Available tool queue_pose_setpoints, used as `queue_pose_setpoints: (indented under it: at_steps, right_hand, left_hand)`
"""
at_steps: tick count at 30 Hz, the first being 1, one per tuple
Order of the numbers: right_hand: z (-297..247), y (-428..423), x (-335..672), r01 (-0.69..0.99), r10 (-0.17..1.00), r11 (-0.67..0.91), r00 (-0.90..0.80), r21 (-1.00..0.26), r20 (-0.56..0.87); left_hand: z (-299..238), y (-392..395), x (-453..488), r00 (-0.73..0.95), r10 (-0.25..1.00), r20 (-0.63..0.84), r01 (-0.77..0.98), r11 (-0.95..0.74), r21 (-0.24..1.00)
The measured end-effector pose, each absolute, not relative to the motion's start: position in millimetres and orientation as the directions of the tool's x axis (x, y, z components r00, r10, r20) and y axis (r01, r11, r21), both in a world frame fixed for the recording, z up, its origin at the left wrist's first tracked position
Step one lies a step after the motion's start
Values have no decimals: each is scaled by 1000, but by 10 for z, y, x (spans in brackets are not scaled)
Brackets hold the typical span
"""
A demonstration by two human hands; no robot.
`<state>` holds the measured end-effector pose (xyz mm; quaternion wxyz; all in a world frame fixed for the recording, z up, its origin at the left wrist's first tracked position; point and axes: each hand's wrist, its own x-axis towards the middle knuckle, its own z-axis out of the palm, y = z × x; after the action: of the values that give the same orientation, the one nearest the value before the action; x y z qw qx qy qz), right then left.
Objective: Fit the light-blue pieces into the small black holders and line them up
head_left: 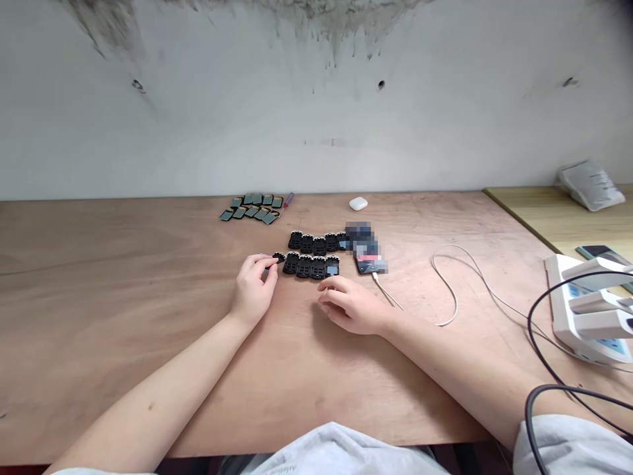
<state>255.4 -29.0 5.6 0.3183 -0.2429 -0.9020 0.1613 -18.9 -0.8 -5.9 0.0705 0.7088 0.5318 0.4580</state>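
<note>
My left hand (254, 285) is closed with fingertips and thumb on a small black plastic casing (279, 258) at the left end of the front row; my fingers hide most of it. To its right stand more black casings (305, 266) with open frames, side by side, and a second row of casings (307, 243) lies just behind. A bluish screen-like piece (331, 270) shows in the rightmost front casing. Just in front of that end, my right hand (352, 305) rests above the table, fingers loosely bent and apart, with nothing visible in it.
Several small screen boards (252, 212) lie at the back left beside a screwdriver (289, 200). A blurred-out phone (366, 254) on a white cable (455, 290) sits right of the casings. A white earbud case (358, 204) and a power strip (564, 310) are farther right.
</note>
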Motion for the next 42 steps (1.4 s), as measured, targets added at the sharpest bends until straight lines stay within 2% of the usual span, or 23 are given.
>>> queue_pose_setpoints:
  at_steps: [7, 13, 18, 24, 28, 36, 39, 42]
  right_hand:
    - [53, -284, 2543, 329, 533, 835, -682, -440, 501]
    - [50, -280, 2544, 336, 537, 832, -687, -441, 490]
    - [39, -276, 2546, 346, 543, 828, -689, -441, 480]
    - [32, -268, 2548, 348, 542, 829, -693, -438, 475]
    - [23, -266, 2544, 355, 542, 828, -702, -434, 461]
    - [11, -266, 2539, 358, 541, 832, -694, -424, 475]
    - [4, -263, 2538, 353, 542, 830, -693, -431, 475]
    - [20, -269, 2540, 358, 543, 831, -689, -426, 479]
  left_hand:
    - [-79, 30, -264, 60, 794, 604, 754, -433, 494]
    - [-58, 24, -222, 218, 787, 578, 739, -520, 429]
    - [-36, 8, -197, 255, 774, 580, 703, -560, 438]
    - [-27, -17, -203, 225, 782, 582, 692, -548, 469]
    - [-9, -39, -196, 302, 790, 533, 644, -582, 496]
    - [27, -98, -149, 576, 704, 415, 609, -708, 357]
    - [45, -125, -139, 610, 667, 428, 567, -745, 352]
    - [56, -139, -134, 568, 673, 475, 570, -737, 363]
